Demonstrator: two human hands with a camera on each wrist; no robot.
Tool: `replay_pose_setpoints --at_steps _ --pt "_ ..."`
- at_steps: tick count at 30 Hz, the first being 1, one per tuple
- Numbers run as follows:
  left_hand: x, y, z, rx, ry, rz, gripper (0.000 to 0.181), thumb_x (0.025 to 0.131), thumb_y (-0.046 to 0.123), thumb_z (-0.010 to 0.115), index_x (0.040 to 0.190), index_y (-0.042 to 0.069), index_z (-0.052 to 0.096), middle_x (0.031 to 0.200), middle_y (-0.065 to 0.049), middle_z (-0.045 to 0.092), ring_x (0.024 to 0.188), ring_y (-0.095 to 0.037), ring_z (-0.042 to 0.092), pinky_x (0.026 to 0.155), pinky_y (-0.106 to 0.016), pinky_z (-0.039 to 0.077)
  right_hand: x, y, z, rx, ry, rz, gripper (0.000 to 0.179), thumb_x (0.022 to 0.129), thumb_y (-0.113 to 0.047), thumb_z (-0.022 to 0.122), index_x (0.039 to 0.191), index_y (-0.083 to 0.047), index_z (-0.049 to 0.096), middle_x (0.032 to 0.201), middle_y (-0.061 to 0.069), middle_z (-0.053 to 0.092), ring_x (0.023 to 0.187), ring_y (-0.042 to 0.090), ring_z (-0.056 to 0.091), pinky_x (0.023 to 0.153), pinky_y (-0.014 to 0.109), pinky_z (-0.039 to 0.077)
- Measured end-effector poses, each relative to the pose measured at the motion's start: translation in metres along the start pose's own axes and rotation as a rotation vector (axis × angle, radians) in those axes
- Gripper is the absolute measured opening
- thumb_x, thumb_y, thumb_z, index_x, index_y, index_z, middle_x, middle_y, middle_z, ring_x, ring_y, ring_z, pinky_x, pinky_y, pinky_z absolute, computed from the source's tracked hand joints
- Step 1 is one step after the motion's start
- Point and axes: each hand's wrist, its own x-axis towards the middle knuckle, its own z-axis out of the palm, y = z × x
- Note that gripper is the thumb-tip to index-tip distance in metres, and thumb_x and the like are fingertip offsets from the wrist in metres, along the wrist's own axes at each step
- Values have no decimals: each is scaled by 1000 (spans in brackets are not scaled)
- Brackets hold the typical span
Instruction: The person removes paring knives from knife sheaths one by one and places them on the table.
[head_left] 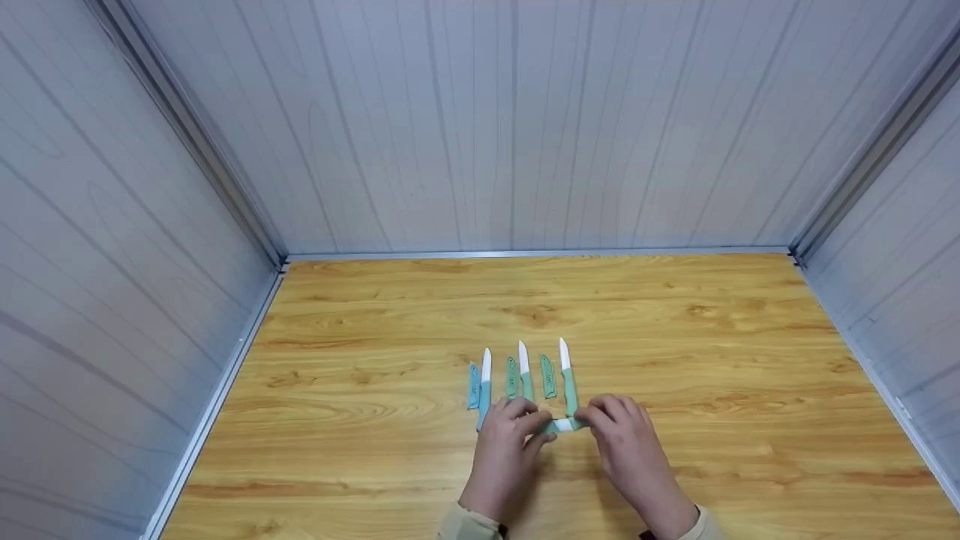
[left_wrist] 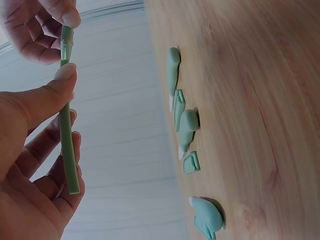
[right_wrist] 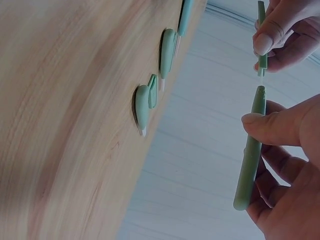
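Note:
My left hand [head_left: 506,442] pinches a green knife sheath [left_wrist: 66,135] between thumb and fingers. The right hand [head_left: 626,442] grips the green handle of a paring knife [right_wrist: 251,150], thumb along its side. The knife's white blade [head_left: 562,425] points left into the sheath's mouth, with a short stretch of it bare between the hands. Both hands hold these pieces above the table, close to the near ends of three other paring knives: a blue-handled knife [head_left: 485,390], a green-handled middle knife [head_left: 524,367] and a green-handled right knife [head_left: 568,382].
Beside the knives lie a blue sheath [head_left: 473,386], a green sheath [head_left: 512,377] and another green sheath [head_left: 548,377], each left of a knife. The bare white blades point away from me. Pale panel walls [head_left: 480,135] enclose the wooden table [head_left: 360,450] at the back and sides.

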Motion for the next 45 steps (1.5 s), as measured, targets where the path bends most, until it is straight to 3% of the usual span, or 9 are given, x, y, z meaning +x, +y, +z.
replay_pose_setpoints --at_steps 5,15,25,33,45 --pt "-1 0 0 -8 1 -8 12 81 29 75 93 26 74 93 16 55 87 -9 47 76 -28 42 -1 0 -1 10 -6 0 29 77 4 75 95 -18 69 98 -4 57 92 20 53 75 38 43" --pt "-2 -1 -1 50 45 61 12 81 29 75 92 24 74 94 13 58 87 -10 50 78 -30 43 0 1 -3 1 17 -14 31 76 7 75 95 -16 69 99 -2 58 94 22 53 78 42 44" --pt "-1 -2 -3 11 -10 -11 13 82 29 74 94 27 75 95 17 56 90 -7 48 81 -30 42 2 1 -7 8 -25 25 27 80 4 71 97 -17 70 101 -2 58 93 22 52 78 40 42" --pt "-1 -2 -5 18 -15 -10 14 82 31 73 95 27 75 95 17 55 89 -7 47 80 -30 41 2 1 -8 2 -30 31 28 81 4 71 97 -18 70 101 -3 57 92 21 52 77 40 42" --pt "-1 -5 -2 34 53 49 14 79 29 76 92 24 76 91 14 57 84 -9 48 74 -28 40 0 3 -7 -5 -2 17 30 77 7 74 95 -17 69 98 -3 57 90 20 52 78 41 44"
